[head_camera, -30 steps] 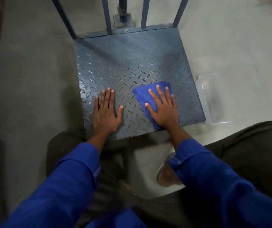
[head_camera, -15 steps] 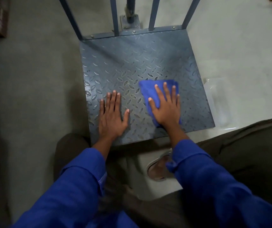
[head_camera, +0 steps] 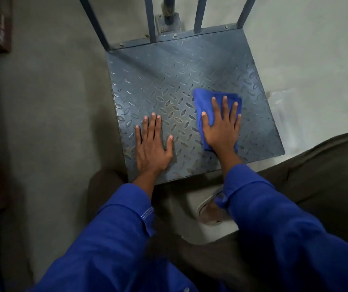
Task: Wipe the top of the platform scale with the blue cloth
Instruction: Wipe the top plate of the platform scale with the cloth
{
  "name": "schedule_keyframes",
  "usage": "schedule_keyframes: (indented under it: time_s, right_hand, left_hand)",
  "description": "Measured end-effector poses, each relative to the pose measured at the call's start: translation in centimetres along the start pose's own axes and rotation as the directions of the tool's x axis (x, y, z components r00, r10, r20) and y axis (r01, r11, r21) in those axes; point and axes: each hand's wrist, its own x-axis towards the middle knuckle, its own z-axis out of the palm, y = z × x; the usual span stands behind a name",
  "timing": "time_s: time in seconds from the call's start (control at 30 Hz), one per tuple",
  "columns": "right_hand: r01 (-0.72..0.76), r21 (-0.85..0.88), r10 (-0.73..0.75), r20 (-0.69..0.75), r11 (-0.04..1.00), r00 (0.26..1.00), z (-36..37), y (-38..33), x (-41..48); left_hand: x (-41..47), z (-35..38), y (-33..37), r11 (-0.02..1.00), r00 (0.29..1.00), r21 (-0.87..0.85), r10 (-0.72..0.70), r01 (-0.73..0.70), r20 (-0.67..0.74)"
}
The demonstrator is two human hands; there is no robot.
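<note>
Blue soft cloth lies on the grey bumpy metal scale top, right of the middle. Right hand presses it flat with straight fingers. Left hand rests flat beside it, fingers straight.

Bright-blue long sleeves with stitched cuffs end just behind the left hand and right hand, over dark brown trousers and a pale-rimmed shoe.

Scale top: grey metal, raised tread pattern, dull sheen. Cloth: blue, soft, matt. Floor: matt concrete.
</note>
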Motion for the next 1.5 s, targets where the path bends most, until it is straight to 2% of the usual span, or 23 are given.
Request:
schedule_keyframes:
  time_s: [0.07, 0.1, 0.2, 0.33, 0.4, 0.5, 0.57, 0.63, 0.7, 0.77, 0.87, 0.93, 1.0, 1.1, 1.13, 1.2, 1.3, 1.4, 1.5]
  right_hand:
    - [-0.108, -0.005, 0.108, -0.045, 0.994, 0.993, 0.1, -1.9, -2.8]
    - [-0.098, -0.014, 0.098, -0.031, 0.995, 0.995, 0.1, -3.3, -5.1]
    - [0.047, -0.021, -0.046, 0.049, 0.999, 0.998, 0.5, -6.1, -9.9]
    - [0.177, 0.004, -0.177, 0.074, 0.984, 0.981, 0.4, -4.1, -7.6]
    - [0.193, -0.013, -0.192, 0.061, 0.981, 0.980, 0.3, -2.5, -5.7]
    - [0.013, -0.006, -0.013, 0.009, 1.000, 1.000, 0.0, 0.0, -3.7]
    - [-0.146, -0.011, 0.145, -0.038, 0.989, 0.989, -0.3, 0.8, -4.2]
    - [-0.245, -0.014, 0.243, -0.081, 0.969, 0.967, -0.4, -0.2, -7.0]
    - [-0.174, -0.009, 0.174, -0.042, 0.985, 0.984, -0.2, -2.4, -10.3]
    - [0.014, -0.006, -0.013, 0.031, 1.000, 0.999, 0.3, -3.9, -11.5]
    - [0.219, 0.039, -0.221, 0.060, 0.975, 0.973, 0.5, -3.3, -7.7]
    - [0.282, 0.038, -0.284, 0.053, 0.959, 0.957, 0.3, -1.9, -3.8]
    - [0.215, 0.034, -0.217, 0.043, 0.976, 0.975, 0.3, -0.5, -1.0]
    - [-0.107, 0.050, 0.109, -0.043, 0.993, 0.993, 0.3, -1.7, -2.5]
    - [-0.131, 0.036, 0.133, -0.054, 0.991, 0.990, 0.4, -2.6, -4.2]
    - [-0.006, -0.011, 0.005, -0.036, 1.000, 0.999, 0.7, -3.8, -7.0]
    - [0.169, -0.004, -0.169, 0.005, 0.986, 0.986, 1.1, -3.1, -5.2]
    - [0.214, 0.032, -0.215, 0.030, 0.976, 0.976, 1.4, -2.6, -0.1]
    - [0.153, 0.066, -0.157, 0.062, 0.986, 0.986, 1.6, -2.4, 4.4]
  left_hand:
    - [0.0, 0.0, 0.0, 1.000, 1.000, 0.006, -0.008, 0.008, -0.001]
    - [0.0, -0.1, 0.1, 1.000, 1.000, 0.007, -0.010, 0.010, -0.001]
    - [0.0, 0.0, 0.0, 1.000, 1.000, 0.017, -0.001, 0.001, 0.005]
    - [0.1, 0.0, 0.1, 1.000, 1.000, 0.006, -0.007, 0.007, 0.006]
    - [0.1, 0.0, 0.1, 1.000, 1.000, 0.000, -0.013, 0.013, -0.002]
    - [0.1, -0.2, 0.0, 1.000, 1.000, 0.003, -0.004, 0.004, 0.003]
    - [0.0, -0.2, 0.1, 1.000, 1.000, 0.003, -0.001, 0.001, 0.004]
    - [0.0, -0.3, 0.1, 1.000, 1.000, 0.006, -0.007, 0.007, -0.006]
    - [0.0, -0.2, 0.2, 1.000, 1.000, 0.002, -0.010, 0.010, -0.017]
    - [0.0, -0.1, 0.1, 1.000, 1.000, -0.009, -0.008, 0.008, -0.024]
    - [-0.1, 0.1, 0.1, 1.000, 0.999, -0.008, -0.022, 0.021, -0.031]
    - [-0.1, 0.0, 0.1, 0.999, 0.999, -0.023, -0.024, 0.023, -0.033]
    - [0.0, -0.1, 0.2, 1.000, 0.999, -0.025, -0.020, 0.019, -0.030]
    - [-0.1, 0.1, 0.5, 0.999, 0.999, 0.009, -0.038, 0.038, -0.031]
    - [0.2, 0.2, 0.6, 0.999, 0.998, 0.018, -0.050, 0.050, -0.031]
    - [1.2, 0.2, 0.6, 0.997, 0.997, 0.023, -0.072, 0.072, -0.035]
    - [3.6, 0.0, 0.3, 0.996, 0.995, 0.025, -0.082, 0.084, -0.060]
    - [5.8, -0.1, -0.3, 0.996, 0.993, 0.029, -0.084, 0.087, -0.087]
    - [6.6, 0.1, -0.6, 0.995, 0.991, 0.051, -0.084, 0.089, -0.101]
